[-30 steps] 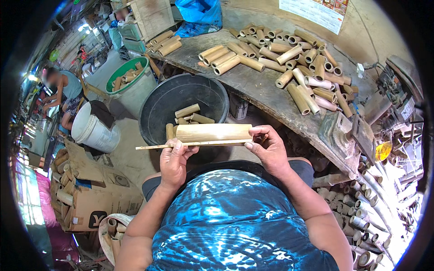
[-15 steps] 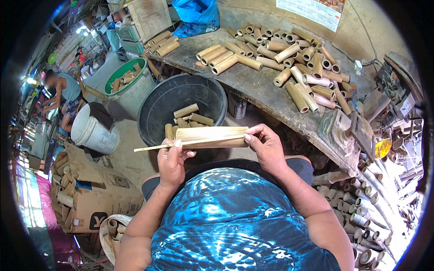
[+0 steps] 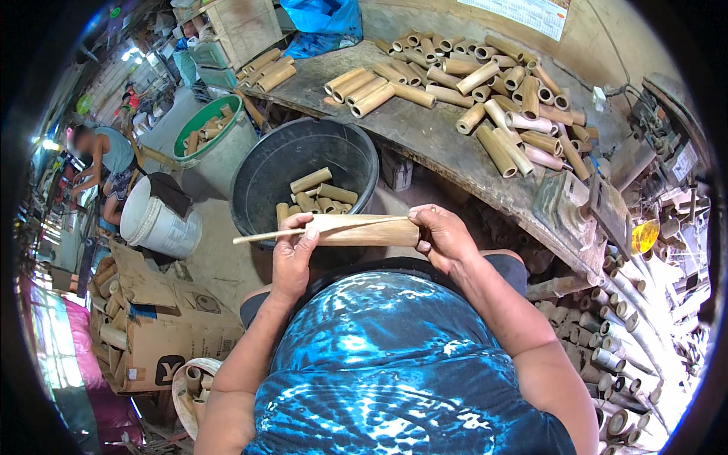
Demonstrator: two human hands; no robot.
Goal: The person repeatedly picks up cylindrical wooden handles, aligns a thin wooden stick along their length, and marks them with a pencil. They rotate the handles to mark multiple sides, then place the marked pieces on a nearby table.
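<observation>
In front of my belly a pale bamboo tube (image 3: 379, 233) lies level between both hands. Slanting along it is a thin bamboo stick (image 3: 254, 238), whose left end sticks out past the tube. My left hand (image 3: 291, 262) is closed round the tube's left end and the stick, thumb on top. At the other end my right hand (image 3: 449, 241) pinches the tube, its fingertips at the stick's right tip. Just beyond stands a wide black tub (image 3: 254, 163) with several cut bamboo tubes (image 3: 311, 180) in the bottom.
A workbench (image 3: 425, 144) with a large pile of bamboo tubes (image 3: 523, 95) runs along the far right. To the left are a green-rimmed bin (image 3: 227, 148), a white bucket (image 3: 163, 227) and a cardboard box (image 3: 182, 334). More bamboo (image 3: 607, 356) lies at lower right. Another person (image 3: 114, 155) works far left.
The tube has turned in my hands, showing more of its rounded side. The stick now slants more steeply across it, and my left thumb has shifted right along the tube.
</observation>
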